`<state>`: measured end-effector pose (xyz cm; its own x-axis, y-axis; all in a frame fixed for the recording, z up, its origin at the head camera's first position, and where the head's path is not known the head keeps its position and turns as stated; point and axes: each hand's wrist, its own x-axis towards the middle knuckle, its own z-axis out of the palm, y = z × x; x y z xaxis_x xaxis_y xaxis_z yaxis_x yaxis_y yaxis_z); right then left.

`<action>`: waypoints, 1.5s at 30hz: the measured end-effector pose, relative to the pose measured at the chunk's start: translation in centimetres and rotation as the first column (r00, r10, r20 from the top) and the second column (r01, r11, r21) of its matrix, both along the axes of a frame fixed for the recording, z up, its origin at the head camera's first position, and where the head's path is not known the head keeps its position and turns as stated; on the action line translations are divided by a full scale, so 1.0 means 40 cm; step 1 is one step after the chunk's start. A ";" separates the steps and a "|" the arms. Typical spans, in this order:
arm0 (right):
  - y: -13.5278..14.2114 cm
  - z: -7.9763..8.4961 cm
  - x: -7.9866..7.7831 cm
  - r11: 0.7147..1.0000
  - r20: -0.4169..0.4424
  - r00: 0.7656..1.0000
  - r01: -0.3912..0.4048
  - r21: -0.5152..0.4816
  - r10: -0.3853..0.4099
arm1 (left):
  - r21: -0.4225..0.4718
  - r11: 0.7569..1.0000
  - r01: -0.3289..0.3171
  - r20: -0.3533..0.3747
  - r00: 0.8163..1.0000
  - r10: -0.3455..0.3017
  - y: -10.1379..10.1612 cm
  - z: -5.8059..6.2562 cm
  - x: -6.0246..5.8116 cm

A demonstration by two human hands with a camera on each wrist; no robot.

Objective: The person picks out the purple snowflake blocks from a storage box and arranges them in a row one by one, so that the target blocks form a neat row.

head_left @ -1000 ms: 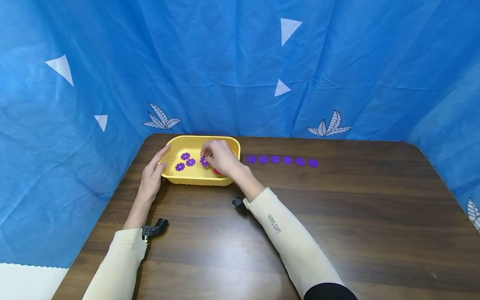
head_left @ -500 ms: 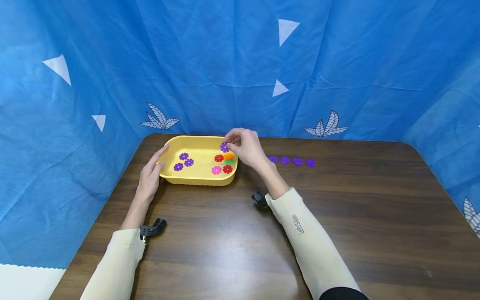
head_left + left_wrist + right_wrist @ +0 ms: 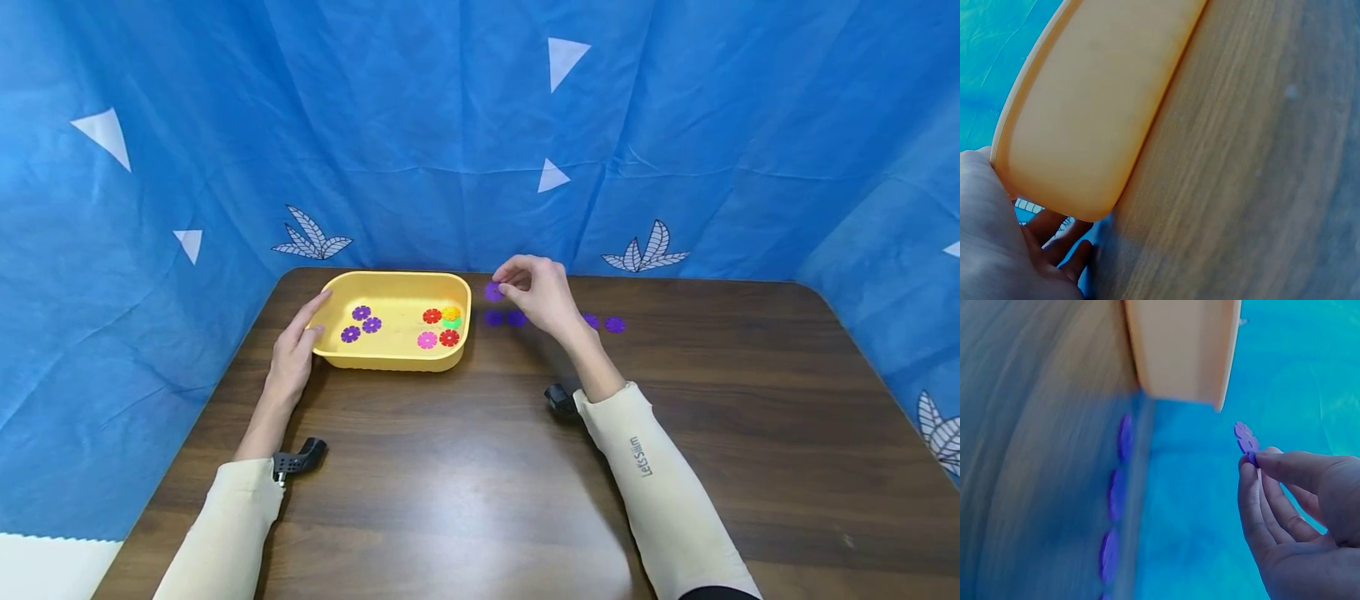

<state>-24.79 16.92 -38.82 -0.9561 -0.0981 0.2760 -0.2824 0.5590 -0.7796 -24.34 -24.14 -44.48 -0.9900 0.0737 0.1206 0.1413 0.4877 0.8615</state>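
Observation:
In the head view my right hand pinches a purple snowflake building disc between thumb and fingertips, above the table and right of the yellow plastic tray. The right wrist view shows this disc held up, apart from the table. Below it lies a row of purple discs, partly hidden by my right hand. My left hand holds the tray's left end; in the left wrist view some of its fingers show beyond the tray's end wall.
Inside the tray, three purple discs lie at the left. Red discs, a pink disc, a yellow-orange one and a green one lie at the right. A blue curtain hangs behind the wooden table.
My right hand has lifted a purple disc out of the tray and carried it right, past the tray's rim to above the row. My left hand stays at the tray.

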 end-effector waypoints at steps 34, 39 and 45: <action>0.447 -0.070 0.141 0.948 0.071 0.965 0.232 0.219 -0.253 | -0.020 1.000 0.010 -0.020 1.000 -0.010 -0.026 -0.010 -0.019; 0.459 -0.097 0.136 0.947 0.126 0.959 0.220 0.235 -0.254 | -0.029 1.000 -0.002 -0.007 1.000 0.002 -0.033 0.000 -0.012; 0.466 -0.104 0.136 0.944 0.139 0.957 0.215 0.251 -0.255 | -0.026 1.000 0.003 -0.013 1.000 -0.003 -0.031 -0.004 -0.018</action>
